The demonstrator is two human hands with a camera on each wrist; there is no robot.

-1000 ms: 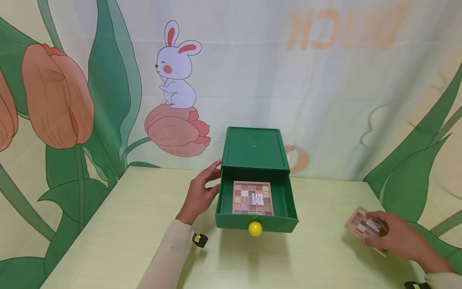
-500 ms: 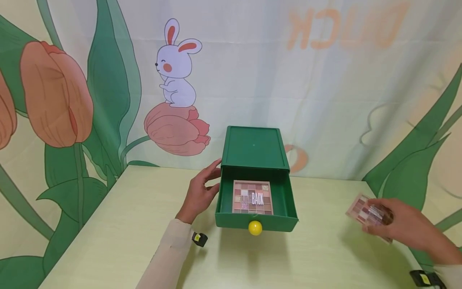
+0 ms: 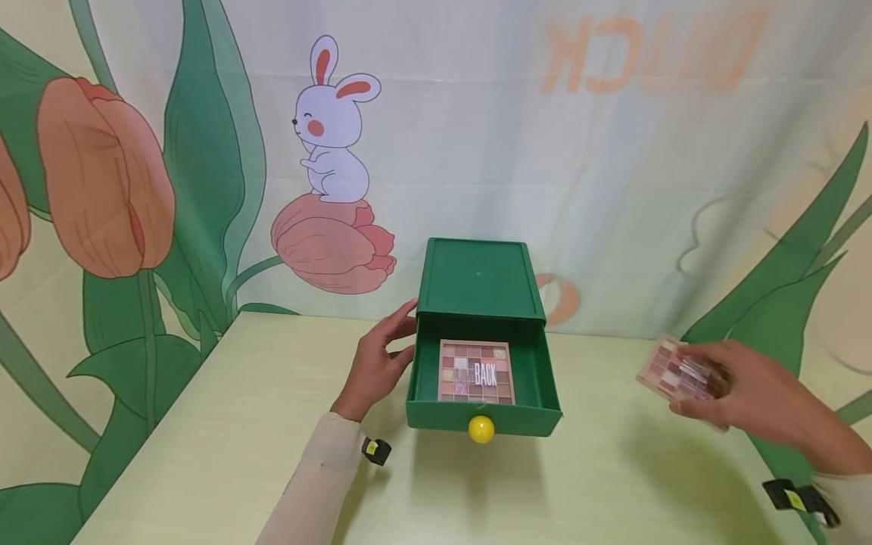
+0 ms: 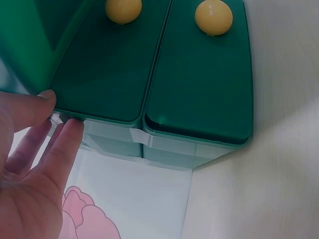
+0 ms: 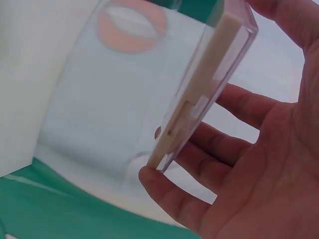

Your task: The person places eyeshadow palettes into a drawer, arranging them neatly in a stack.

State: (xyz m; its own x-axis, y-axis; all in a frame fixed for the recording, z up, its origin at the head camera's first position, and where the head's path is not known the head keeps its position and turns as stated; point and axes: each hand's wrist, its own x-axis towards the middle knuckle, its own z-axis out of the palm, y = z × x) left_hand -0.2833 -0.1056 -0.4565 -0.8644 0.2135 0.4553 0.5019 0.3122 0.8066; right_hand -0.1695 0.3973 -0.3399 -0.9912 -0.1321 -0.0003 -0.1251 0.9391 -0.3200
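A green drawer unit stands near the back of the table with its top drawer pulled out. Inside that drawer lies an eyeshadow palette marked "BACK". My left hand rests against the unit's left side, and the left wrist view shows its thumb at the front edge with fairly straight fingers along the side. Off to the right, my right hand holds another eyeshadow palette above the table, tilted. In the right wrist view, this palette is seen edge-on between the fingers.
Two shut drawers with yellow knobs sit below the pulled-out one. A yellow knob sticks out from the top drawer's front. Behind the pale table hangs a printed curtain with a rabbit and tulips.
My right hand has lifted the palette higher and away from me, after a slight swing right. My left hand, the unit and the palette in the drawer have stayed in place.
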